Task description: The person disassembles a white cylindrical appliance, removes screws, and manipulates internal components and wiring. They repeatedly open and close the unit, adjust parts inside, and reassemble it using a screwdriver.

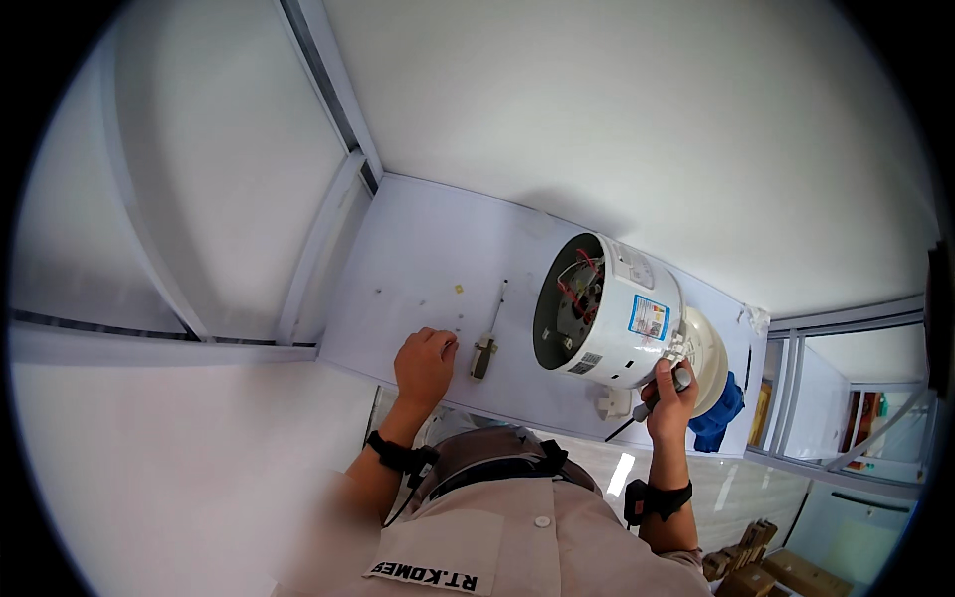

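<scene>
A white cylindrical appliance body point(647, 289) lies tipped on its side on the table, its open end facing left with red and white wires point(577, 284) inside. My right hand point(672, 400) is at its lower right edge, closed around a screwdriver point(652, 400) with a grey and black handle; the shaft points down and left, away from the body. My left hand point(425, 362) rests over the table's near edge with fingers curled together; whatever they may pinch is too small to tell. Right of it lies another tool with a thin shaft and brownish handle point(482, 358).
Tiny loose parts lie beyond my left hand, among them a yellowish piece point(459, 289). A cream round part point(707, 363) and a blue cloth-like bundle point(718, 413) sit right of the body. A small white part point(615, 403) is near the front edge. White panels point(637, 109) enclose the table point(398, 239).
</scene>
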Demonstrator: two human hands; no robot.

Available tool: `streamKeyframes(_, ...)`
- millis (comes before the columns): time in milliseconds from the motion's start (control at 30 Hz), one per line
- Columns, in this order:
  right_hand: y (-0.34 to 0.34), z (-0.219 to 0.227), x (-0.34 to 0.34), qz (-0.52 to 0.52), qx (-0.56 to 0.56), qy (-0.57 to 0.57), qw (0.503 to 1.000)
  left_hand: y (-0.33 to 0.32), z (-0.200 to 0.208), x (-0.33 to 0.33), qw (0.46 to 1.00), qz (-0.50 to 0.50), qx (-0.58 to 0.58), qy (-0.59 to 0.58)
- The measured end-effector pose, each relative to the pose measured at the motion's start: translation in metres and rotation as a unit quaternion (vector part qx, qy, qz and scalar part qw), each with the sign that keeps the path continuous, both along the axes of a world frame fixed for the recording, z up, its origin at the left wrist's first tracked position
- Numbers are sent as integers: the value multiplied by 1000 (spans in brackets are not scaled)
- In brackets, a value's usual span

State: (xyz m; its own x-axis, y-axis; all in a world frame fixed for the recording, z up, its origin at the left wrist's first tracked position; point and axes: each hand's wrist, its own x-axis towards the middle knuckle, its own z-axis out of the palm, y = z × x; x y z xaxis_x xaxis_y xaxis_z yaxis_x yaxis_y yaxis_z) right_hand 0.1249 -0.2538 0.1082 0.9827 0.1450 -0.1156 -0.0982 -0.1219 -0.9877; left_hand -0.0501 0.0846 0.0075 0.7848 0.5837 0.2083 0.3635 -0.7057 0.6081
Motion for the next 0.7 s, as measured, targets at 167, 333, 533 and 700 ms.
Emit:
streamKeyframes(167,11,13,-4,7,-38,-11,999,-6,-11,5,1000,13,-15,-4)
streamKeyframes(333,16,18,-5,31,-56,-14,998,-8,1,7,999,20,-38,25)
streamKeyframes(533,21,20,-3,29,-59,-22,998,10,-1,0,996,71,-50,15)
streamKeyframes(700,21,19,-4,30,-53,-19,998,27,-10,2,991,125,-41,23)
